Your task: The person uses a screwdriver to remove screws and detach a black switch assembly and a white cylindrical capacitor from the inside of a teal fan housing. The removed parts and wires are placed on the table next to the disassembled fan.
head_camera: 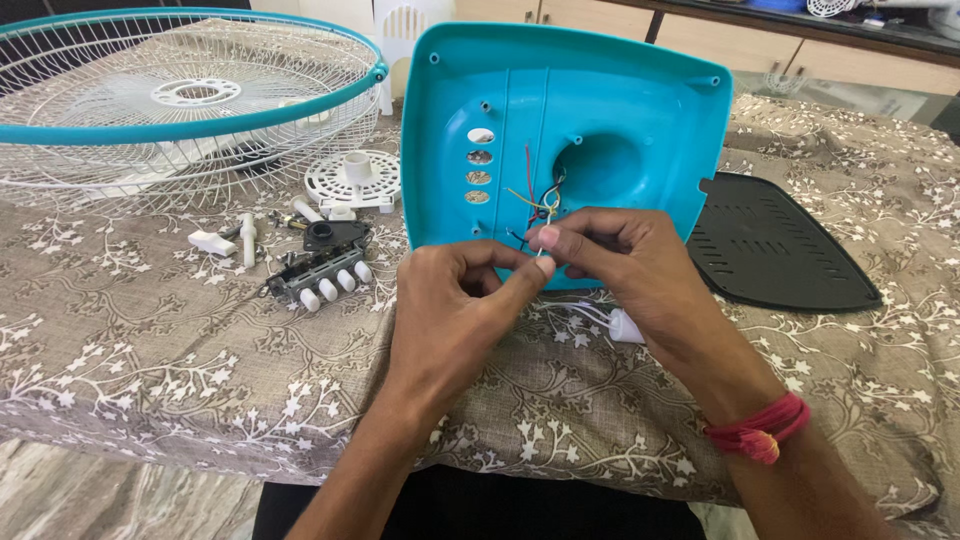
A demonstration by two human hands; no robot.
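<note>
A turquoise fan base shell [620, 110] stands tilted on edge on the table, its hollow inside facing me. Coloured wires [540, 195] hang out of its round centre hole. My left hand [455, 310] and my right hand [620, 265] meet just below the hole, fingertips pinched together on the ends of those wires. A small white plug [626, 326] with a white cord lies under my right wrist. A red thread band circles my right wrist.
A turquoise-rimmed white fan guard [190, 100] sits at the back left. A push-button switch block [320, 280], a black part, white pegs and a round white plate [352, 180] lie left of the shell. A black base plate [775, 245] lies right. The cloth-covered table edge is near me.
</note>
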